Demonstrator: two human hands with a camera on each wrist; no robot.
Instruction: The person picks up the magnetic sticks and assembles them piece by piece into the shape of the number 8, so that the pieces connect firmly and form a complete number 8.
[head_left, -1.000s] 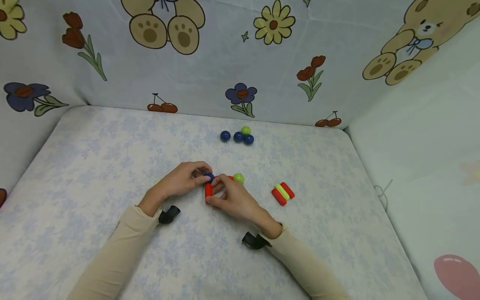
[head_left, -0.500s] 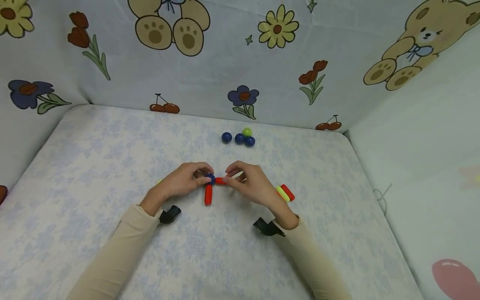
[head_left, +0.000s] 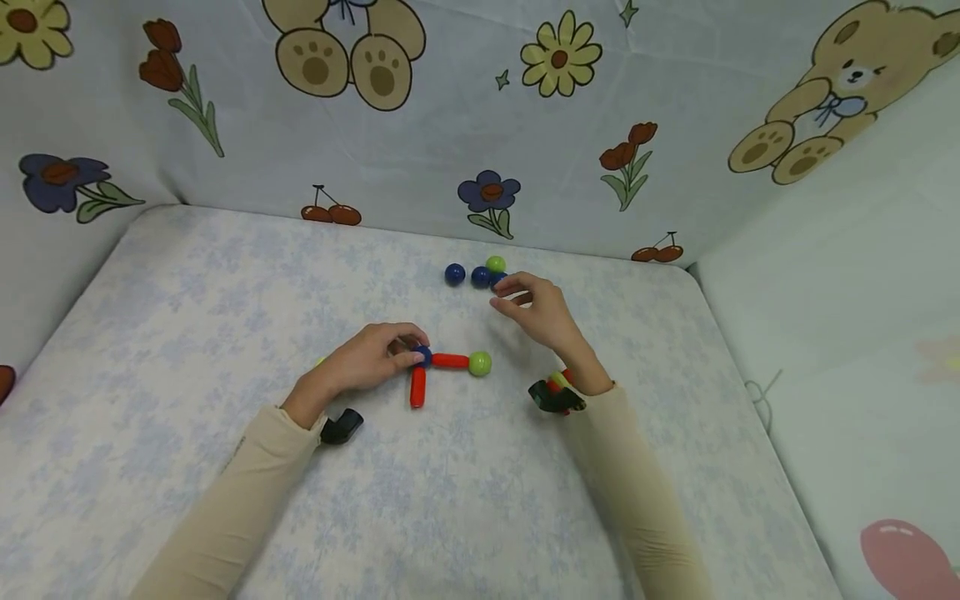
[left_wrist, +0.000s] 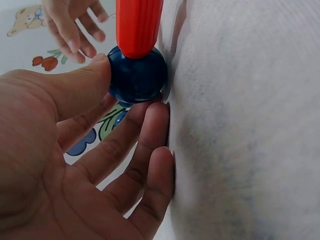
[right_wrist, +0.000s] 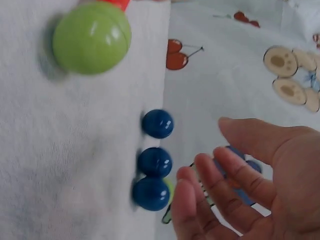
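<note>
My left hand [head_left: 365,360] pinches a blue ball [left_wrist: 137,80] between thumb and fingers, close against the table. Joined to that ball are two red rods: one [head_left: 417,390] points toward the front, the other [head_left: 451,361] runs right to a green ball [head_left: 480,363]. Nothing is in my right hand [head_left: 546,315], its fingers loosely bent, thumb and fingertips apart. It hovers near the loose balls at the back, its fingertips overlapping the rightmost blue ball [right_wrist: 151,193] in the head view. Beside that one are two more blue balls [head_left: 481,277] and a smaller-looking green ball [head_left: 496,263].
Red and yellow-green rods [head_left: 557,382] lie on the right, partly covered by my right wrist and its black camera mount [head_left: 556,397]. A sliver of something yellow-green [head_left: 319,362] shows behind my left hand. A printed cloth wall [head_left: 405,167] rises behind the table.
My right hand has let go of the joined pieces, passed over the right-hand rod and green ball, and moved back and right to the loose balls. The left hand stays on the blue ball.
</note>
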